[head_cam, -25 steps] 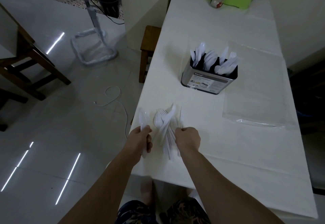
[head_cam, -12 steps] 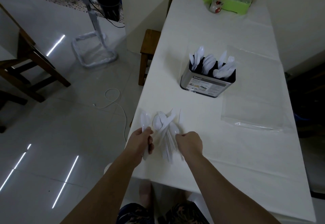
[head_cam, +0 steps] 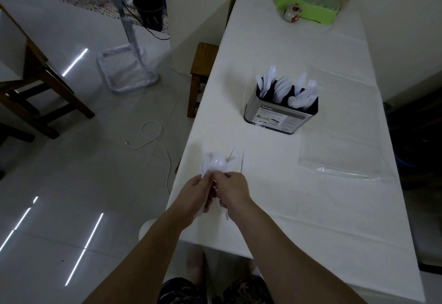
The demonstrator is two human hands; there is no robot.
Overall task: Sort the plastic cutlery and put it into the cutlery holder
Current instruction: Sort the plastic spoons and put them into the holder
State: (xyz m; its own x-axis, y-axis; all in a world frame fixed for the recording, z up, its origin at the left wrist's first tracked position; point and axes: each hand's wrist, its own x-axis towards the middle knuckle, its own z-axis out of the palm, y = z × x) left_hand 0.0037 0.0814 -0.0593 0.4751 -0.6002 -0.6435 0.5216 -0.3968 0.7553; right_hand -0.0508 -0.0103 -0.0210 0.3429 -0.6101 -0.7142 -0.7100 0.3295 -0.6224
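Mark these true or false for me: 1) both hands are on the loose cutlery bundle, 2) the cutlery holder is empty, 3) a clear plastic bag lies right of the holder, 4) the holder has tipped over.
1) True: the left hand and right hand both grip the cutlery bundle near the table's front-left edge.
2) False: the cutlery holder already has white spoons and forks standing in it.
3) True: the clear plastic bag lies flat just right of the holder.
4) False: the holder stands upright.
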